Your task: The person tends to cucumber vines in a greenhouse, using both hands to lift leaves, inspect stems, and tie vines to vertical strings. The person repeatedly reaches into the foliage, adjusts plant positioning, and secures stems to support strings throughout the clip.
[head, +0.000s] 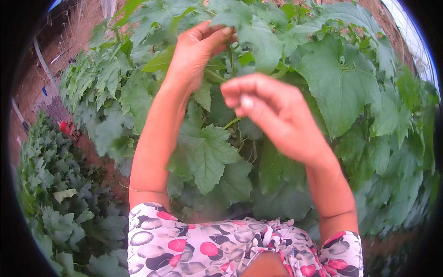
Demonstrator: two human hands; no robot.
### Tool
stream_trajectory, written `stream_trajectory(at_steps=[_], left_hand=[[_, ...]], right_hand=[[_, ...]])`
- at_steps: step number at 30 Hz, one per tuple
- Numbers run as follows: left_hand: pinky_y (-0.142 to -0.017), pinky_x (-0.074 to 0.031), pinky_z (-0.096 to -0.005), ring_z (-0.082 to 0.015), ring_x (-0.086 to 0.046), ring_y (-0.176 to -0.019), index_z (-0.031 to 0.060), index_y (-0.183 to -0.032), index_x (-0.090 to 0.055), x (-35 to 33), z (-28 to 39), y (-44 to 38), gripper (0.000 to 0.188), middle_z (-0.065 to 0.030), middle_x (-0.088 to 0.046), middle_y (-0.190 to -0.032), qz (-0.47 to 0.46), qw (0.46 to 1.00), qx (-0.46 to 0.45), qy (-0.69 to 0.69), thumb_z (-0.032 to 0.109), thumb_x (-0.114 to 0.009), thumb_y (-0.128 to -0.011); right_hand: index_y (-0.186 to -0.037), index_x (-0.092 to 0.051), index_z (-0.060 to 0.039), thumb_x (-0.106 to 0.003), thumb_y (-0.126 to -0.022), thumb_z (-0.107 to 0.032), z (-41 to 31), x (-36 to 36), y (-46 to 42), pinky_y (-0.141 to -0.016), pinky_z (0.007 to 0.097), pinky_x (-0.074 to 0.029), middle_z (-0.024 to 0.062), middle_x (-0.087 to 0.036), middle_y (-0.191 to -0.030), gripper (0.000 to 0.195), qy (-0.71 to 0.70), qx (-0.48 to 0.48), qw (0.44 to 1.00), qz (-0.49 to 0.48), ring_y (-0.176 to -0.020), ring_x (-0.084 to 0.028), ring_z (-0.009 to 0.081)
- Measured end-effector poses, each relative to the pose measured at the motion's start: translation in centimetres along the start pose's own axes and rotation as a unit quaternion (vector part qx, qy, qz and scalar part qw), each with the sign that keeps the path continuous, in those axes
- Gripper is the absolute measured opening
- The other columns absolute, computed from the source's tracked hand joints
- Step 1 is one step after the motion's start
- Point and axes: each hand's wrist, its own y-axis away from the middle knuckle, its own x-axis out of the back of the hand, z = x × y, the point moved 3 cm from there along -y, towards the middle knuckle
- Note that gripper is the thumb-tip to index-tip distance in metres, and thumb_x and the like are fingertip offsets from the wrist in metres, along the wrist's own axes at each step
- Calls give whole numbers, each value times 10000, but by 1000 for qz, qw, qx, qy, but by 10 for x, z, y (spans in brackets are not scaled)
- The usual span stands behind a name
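Observation:
My left hand (193, 52) is raised among the upper leaves of a climbing vine. Its thumb and fingers pinch near the top of a green stem (231, 60), and a leaf partly covers the fingertips. Lower and to the right, my right hand (283, 117) is blurred, with its fingers curled and the thumb close to the index finger. Whether anything small is between them cannot be made out. Below and between the hands hangs a lobed leaf (209, 152). A broad toothed leaf (341, 72) spreads beyond my right hand.
Dense foliage (391, 176) continues to the right. At the left, a lower row of leafy plants (65, 173) runs beside a strip of bare soil (98, 152). A small red object (64, 127) and a pale pipe (45, 62) lie farther off.

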Motion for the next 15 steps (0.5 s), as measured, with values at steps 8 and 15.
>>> stream_trajectory(at_steps=[8, 15], left_hand=[[-758, -458, -247, -73, -550, -827, 88, -899, -604, -5, -2, -10, 122, 23, -592, -853, 12, 999, -27, 45, 187, -641, -837], [-738, -441, -237, -69, -553, -807, 87, -894, -608, 1, -9, -5, 148, 20, -603, -829, 19, 998, -59, -2, 214, -653, -831]], right_hand=[[-1143, -482, 108, -377, -892, -55, -1, 41, -79, -668, 252, -491, 175, -596, -1013, 318, 65, 80, 981, 167, -754, -610, 142], [-1228, -392, 113, -375, -890, -40, 1, 42, -100, -532, 226, -481, 191, -566, -1078, 371, 58, 3, 991, 123, -602, -596, 124]])
